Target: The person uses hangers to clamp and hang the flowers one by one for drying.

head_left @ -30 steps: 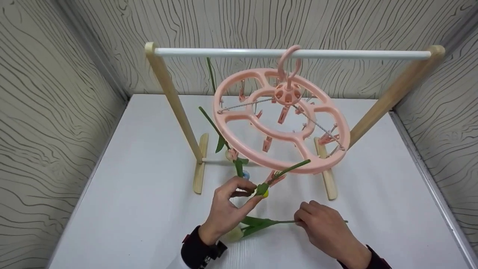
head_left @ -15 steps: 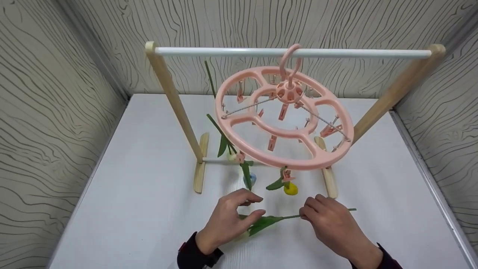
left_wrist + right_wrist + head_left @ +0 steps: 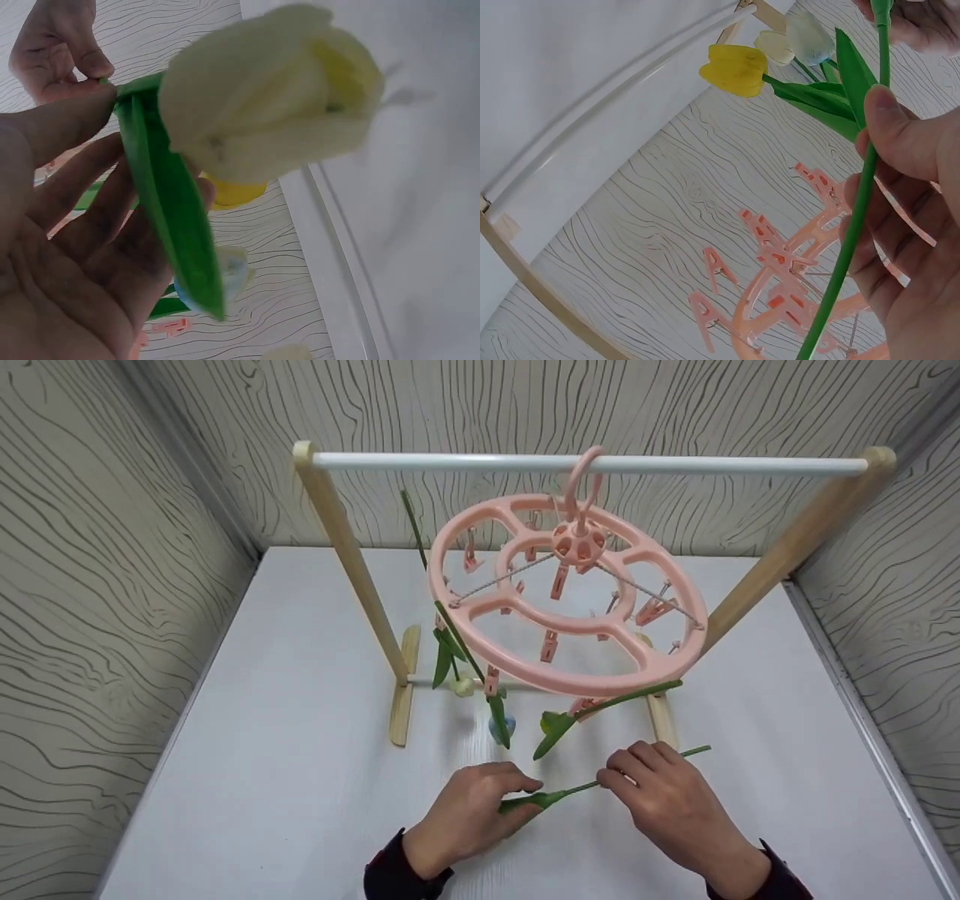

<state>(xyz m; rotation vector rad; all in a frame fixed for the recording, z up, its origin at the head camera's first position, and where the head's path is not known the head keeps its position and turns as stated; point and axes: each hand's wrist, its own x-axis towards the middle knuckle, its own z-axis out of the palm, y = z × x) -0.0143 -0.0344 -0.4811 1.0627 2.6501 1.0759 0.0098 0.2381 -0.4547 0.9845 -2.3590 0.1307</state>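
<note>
Left hand (image 3: 469, 814) low over the white table (image 3: 262, 780), palm down in head view, fingers and thumb curled round the bloom end of a cream tulip (image 3: 262, 90). Left wrist view: leaf lies across the palm, thumb tip pressed on the stem just behind the bloom. Right hand (image 3: 664, 802) just beside it to the right, knuckles up, thumb and forefinger pinching the same green stem (image 3: 581, 789) further along; stem end sticks out past the knuckles. The tulip spans between both hands, just above the table, in front of the rack.

Counts:
- 1 wooden rack (image 3: 352, 562) with a white crossbar (image 3: 450, 463).
- 1 pink round clip hanger (image 3: 570, 600) hooked on the bar, tilted, near edge lower. Many pink clips under it; exact count can't be told.
- 4 tulips total: 1 in hand, 3 clipped head-down on the hanger's near-left side: a cream one (image 3: 463, 686), a pale blue one (image 3: 501, 727), a yellow one (image 3: 735, 70) (bloom shows only in the wrist views).
- 2 dark sleeve cuffs.

No brands, labels or readable writing. Walls are wavy wood-grain panels (image 3: 112, 547).
</note>
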